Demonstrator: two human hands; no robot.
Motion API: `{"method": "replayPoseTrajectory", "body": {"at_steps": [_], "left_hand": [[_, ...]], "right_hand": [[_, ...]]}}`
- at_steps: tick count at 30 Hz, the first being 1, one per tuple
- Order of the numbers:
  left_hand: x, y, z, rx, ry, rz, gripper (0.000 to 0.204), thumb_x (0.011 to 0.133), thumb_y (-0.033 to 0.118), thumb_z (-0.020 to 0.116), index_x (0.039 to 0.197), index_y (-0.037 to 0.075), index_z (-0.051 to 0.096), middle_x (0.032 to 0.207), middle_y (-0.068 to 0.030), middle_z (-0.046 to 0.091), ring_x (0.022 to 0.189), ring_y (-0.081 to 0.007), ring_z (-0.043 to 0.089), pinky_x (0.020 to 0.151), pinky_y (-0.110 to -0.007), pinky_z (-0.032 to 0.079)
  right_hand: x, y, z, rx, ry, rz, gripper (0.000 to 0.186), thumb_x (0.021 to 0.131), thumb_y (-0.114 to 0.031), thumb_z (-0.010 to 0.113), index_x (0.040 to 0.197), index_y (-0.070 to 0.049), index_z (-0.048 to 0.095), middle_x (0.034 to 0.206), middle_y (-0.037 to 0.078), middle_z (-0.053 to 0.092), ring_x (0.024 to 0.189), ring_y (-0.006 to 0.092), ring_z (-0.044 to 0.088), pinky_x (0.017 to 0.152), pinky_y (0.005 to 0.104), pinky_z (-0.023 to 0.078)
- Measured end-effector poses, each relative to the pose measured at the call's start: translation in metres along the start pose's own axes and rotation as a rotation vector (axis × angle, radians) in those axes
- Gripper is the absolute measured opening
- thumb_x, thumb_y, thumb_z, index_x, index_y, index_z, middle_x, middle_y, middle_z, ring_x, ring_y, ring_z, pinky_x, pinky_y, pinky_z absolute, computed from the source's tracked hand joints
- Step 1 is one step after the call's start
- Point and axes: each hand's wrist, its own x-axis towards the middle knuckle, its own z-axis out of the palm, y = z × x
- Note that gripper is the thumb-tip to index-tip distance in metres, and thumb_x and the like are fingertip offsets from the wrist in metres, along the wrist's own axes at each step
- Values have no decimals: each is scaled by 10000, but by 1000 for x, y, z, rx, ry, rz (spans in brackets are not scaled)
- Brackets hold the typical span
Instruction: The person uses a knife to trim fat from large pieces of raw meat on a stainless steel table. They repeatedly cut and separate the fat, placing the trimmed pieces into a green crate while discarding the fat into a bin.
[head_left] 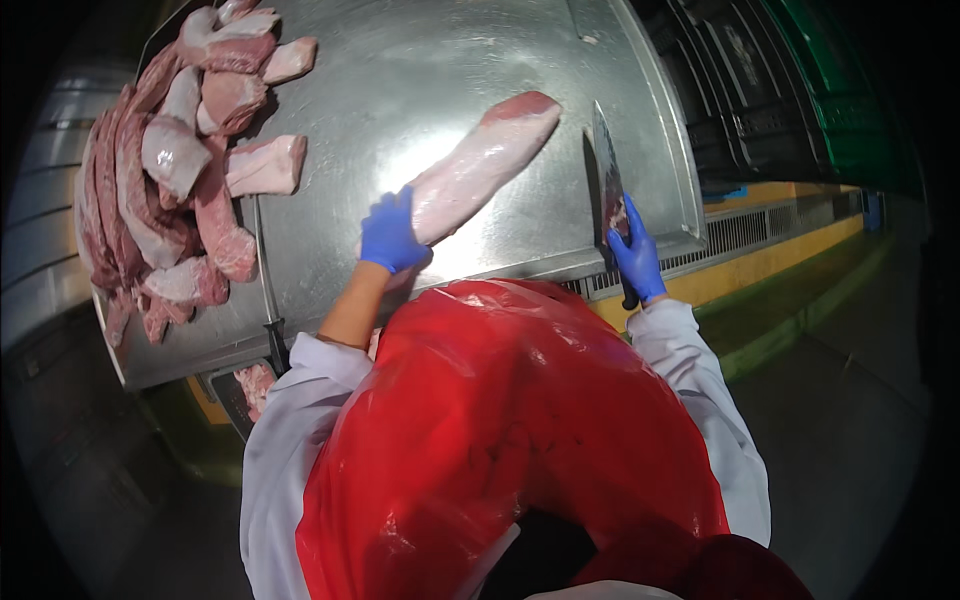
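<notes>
A long pale-pink slab of meat [485,165] lies diagonally on the steel work table [400,60]. My left hand [392,235], in a blue glove, grips its lower-left end, fingers spread over the surface. My right hand [635,255], also blue-gloved, is closed on the black-handled knife [606,150]. Its long blade points away from me, just right of the slab, beside a dark shadow on the steel. My white sleeves and red plastic apron [510,390] fill the lower view.
Several meat pieces [180,160] are heaped at the table's left. A long metal rod [262,275] with a black handle lies beside them. A tray of scraps [253,390] sits below the left edge. Dark and green crates [830,90] stand beyond the raised right rim, above a grated drain [760,225].
</notes>
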Motion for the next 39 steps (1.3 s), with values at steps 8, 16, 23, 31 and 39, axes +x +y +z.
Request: {"method": "replayPoseTrajectory", "body": {"at_steps": [8,16,23,31,39], "left_hand": [[87,128,-41,-75,564,400,571,739,381,768,1183,72,586,1111,-164,599,1021,-371,573,893,-476,467],[177,221,-60,110,342,263,250,872,308,600,932,127,762,1010,-99,735,918,-277,720,796,-413,556],[202,206,-38,-272,412,198,186,837,231,671,818,49,705,852,-218,699,813,-398,689,733,-450,542],[179,185,-48,-386,609,271,139,822,146,683,786,13,665,732,-211,662,680,-377,660,660,-433,520],[168,182,-47,-509,632,165,141,835,124,695,764,15,641,699,-185,632,657,-362,623,638,-423,498]], "right_hand": [[51,29,-9,95,96,38,613,937,-134,633,1507,-134,407,976,157,729,795,217,712,702,337,552],[77,36,-17,360,1,278,622,941,-100,636,1511,-124,386,695,64,645,497,108,567,463,283,473],[87,54,-15,337,-85,292,676,923,-167,659,1527,-135,356,742,106,672,551,152,625,547,316,525],[187,1,25,-83,-147,-161,743,962,-306,595,1589,-280,197,924,229,703,774,386,695,739,466,544],[165,3,-41,-84,-559,-224,591,1013,-310,467,1567,-339,266,1254,244,633,1123,410,638,993,473,480]]}}
